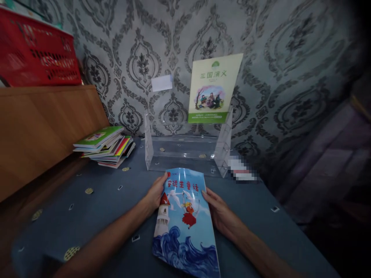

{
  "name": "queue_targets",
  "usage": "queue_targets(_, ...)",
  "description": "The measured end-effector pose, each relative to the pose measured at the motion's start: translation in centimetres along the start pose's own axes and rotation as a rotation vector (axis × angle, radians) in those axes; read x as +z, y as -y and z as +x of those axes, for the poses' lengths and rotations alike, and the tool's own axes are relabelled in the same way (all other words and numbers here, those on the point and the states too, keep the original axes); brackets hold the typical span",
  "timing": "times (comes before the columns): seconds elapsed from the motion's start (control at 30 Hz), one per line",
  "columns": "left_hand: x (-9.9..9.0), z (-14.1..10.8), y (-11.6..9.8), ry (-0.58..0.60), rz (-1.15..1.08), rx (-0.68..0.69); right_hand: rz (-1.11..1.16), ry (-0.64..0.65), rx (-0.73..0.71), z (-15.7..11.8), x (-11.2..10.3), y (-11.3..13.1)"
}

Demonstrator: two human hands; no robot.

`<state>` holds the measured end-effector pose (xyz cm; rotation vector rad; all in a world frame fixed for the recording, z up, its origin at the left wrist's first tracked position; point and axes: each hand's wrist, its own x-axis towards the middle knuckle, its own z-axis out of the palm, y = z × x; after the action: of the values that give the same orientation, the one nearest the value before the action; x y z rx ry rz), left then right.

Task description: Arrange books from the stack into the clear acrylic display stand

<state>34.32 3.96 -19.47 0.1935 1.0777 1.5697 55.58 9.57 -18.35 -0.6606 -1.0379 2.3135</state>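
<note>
A blue picture-covered book (185, 220) is held up in front of me, its cover showing a lighthouse, waves and a figure in red. My left hand (156, 193) grips its upper left edge. On the opposite edge, my right hand (218, 208) has its thumb on the front and the fingers mostly hidden behind. Just beyond the book stands a clear plastic tiered rack (185, 164). A pale green book (214, 90) stands upright on the rack's top right, leaning back.
To the left, a stack of books (106, 146) lies beside a wooden cabinet (49, 127) with a red basket (40, 54) on it. A blurred-out item (242, 170) is right of the rack. Patterned wallpaper rises behind the dark blue table cover (116, 208).
</note>
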Motion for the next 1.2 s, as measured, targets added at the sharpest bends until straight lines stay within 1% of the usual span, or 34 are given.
queue_targets(0.1, 0.1, -0.1, 0.0, -0.060, 0.018, 0.081, -0.004, -0.018, 0.005, 0.0, -0.1, 0.1)
queue_targets(0.23, 0.2, -0.4, 0.2, -0.037, 0.149, 0.243, 0.000, -0.048, 0.001, 0.1, -0.3, 0.2)
queue_targets(0.3, 0.1, -0.5, 0.5, -0.039, 0.172, 0.274, 0.005, -0.061, -0.016, 0.1, -0.3, 0.1)
queue_targets(0.37, -0.2, -0.4, 0.9, -0.058, 0.225, 0.333, 0.007, -0.065, -0.026, 0.1, -0.2, 0.0)
queue_targets(0.43, -0.7, -0.1, 1.3, -0.115, 0.387, 0.462, 0.006, -0.062, -0.044, 0.1, 0.0, -0.1)
queue_targets(0.5, -1.2, 0.2, 1.6, -0.151, 0.616, 0.579, 0.010, -0.061, -0.075, 0.2, 0.0, -0.1)
queue_targets(0.6, -1.5, -0.1, 2.0, -0.087, 0.978, 0.763, 0.024, -0.067, -0.103, 0.2, 0.0, -0.2)
queue_targets(0.67, -1.1, -0.9, 2.5, -0.029, 1.183, 0.904, 0.034, -0.074, -0.109, 0.2, 0.0, -0.2)
queue_targets(0.73, -0.4, -2.0, 3.0, 0.029, 1.340, 0.993, 0.039, -0.076, -0.121, 0.3, -0.1, -0.4)
queue_targets(0.77, 0.0, -2.5, 3.3, 0.063, 1.397, 1.002, 0.043, -0.077, -0.130, 0.3, -0.1, -0.4)
queue_targets(0.83, 1.0, -3.6, 3.6, 0.118, 1.471, 0.974, 0.054, -0.068, -0.145, 0.4, -0.2, -0.6)
queue_targets(0.9, 1.8, -4.4, 3.7, 0.136, 1.507, 0.934, 0.076, -0.055, -0.139, 0.5, -0.2, -0.6)
queue_targets(0.97, 2.4, -4.9, 3.6, 0.131, 1.521, 0.930, 0.100, -0.040, -0.118, 0.5, -0.2, -0.6)
queue_targets(1.1, 2.8, -5.2, 3.6, 0.118, 1.510, 0.950, 0.112, -0.010, -0.121, 0.3, 0.1, -0.4)
queue_targets(1.2, 2.5, -4.7, 4.3, 0.109, 1.498, 0.932, 0.097, 0.015, -0.131, 0.2, 0.2, -0.7)
